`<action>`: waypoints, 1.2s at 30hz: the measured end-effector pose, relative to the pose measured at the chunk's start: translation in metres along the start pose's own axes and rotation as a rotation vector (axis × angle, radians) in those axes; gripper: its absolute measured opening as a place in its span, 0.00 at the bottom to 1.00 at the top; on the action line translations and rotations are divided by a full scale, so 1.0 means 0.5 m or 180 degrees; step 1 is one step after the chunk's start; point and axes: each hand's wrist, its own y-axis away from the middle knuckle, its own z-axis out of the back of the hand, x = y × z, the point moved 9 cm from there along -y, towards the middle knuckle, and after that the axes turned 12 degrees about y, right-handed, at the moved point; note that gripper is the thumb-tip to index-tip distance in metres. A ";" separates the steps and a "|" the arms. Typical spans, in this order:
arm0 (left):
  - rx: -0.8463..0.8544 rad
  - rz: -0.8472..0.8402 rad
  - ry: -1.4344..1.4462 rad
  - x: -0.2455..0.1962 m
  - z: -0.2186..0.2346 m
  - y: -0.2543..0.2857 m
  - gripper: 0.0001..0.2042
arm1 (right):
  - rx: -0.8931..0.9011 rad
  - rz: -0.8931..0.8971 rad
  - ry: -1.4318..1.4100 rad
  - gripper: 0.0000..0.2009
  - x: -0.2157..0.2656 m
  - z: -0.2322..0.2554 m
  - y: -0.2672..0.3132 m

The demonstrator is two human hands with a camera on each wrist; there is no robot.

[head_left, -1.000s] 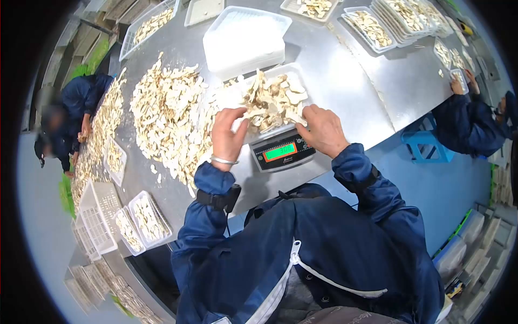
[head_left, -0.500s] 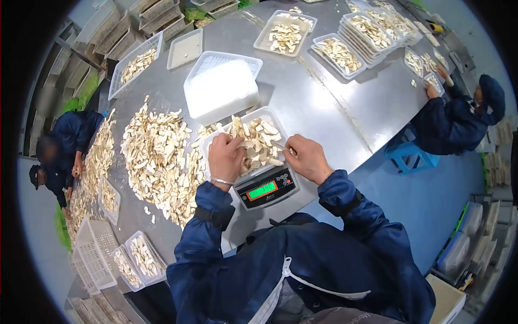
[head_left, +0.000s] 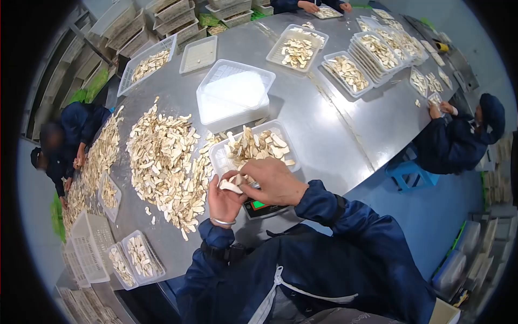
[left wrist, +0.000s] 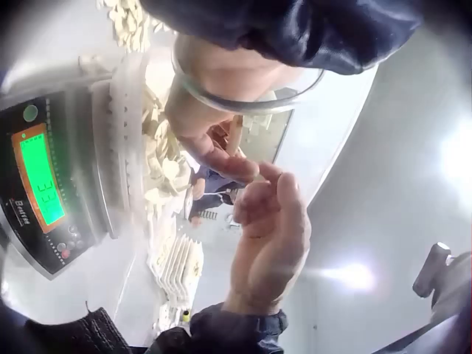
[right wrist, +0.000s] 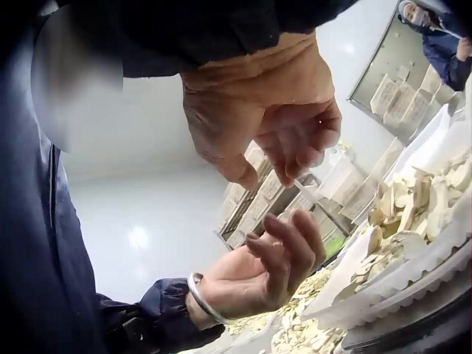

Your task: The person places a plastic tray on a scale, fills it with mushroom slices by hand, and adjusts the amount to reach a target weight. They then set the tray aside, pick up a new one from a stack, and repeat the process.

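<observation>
In the head view my left hand [head_left: 222, 204] is palm up, fingers curled round pale mushroom-like slices [head_left: 231, 186]. Over it reaches my right hand [head_left: 276, 181], its bent fingertips at those slices; whether it pinches one I cannot tell. Behind the hands a clear tray [head_left: 293, 151] of slices sits on a scale [head_left: 263, 210], whose green display is mostly covered. In the left wrist view the lit display [left wrist: 43, 178] shows fully. The right wrist view has my right hand [right wrist: 265, 118] bent above my left hand [right wrist: 258, 276], with a gap between them.
A big slice pile [head_left: 162, 162] lies left of the tray. Beyond it stand stacked clear trays [head_left: 234, 116]. More filled trays [head_left: 350, 75] are at the back right. People work at the left, right and far edges; a blue stool [head_left: 411, 175] stands right.
My hands were apart at the tray's sides; now they meet in front of it, with slices in my left hand. My right hand moved left, covering much of the display. The head view has shifted.
</observation>
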 end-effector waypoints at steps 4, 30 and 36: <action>-0.0389 -0.0516 -0.0625 -0.127 0.097 0.026 0.20 | 0.0004 -0.0279 0.0019 0.10 -0.048 0.022 0.034; -0.0116 -0.1892 -0.5013 -0.277 0.005 -0.001 0.16 | -0.0278 -0.2583 0.0969 0.06 -0.099 0.081 0.294; 0.0147 -0.2013 -0.5341 -0.270 -0.058 -0.050 0.18 | -0.0277 -0.2622 0.0689 0.07 -0.136 0.050 0.302</action>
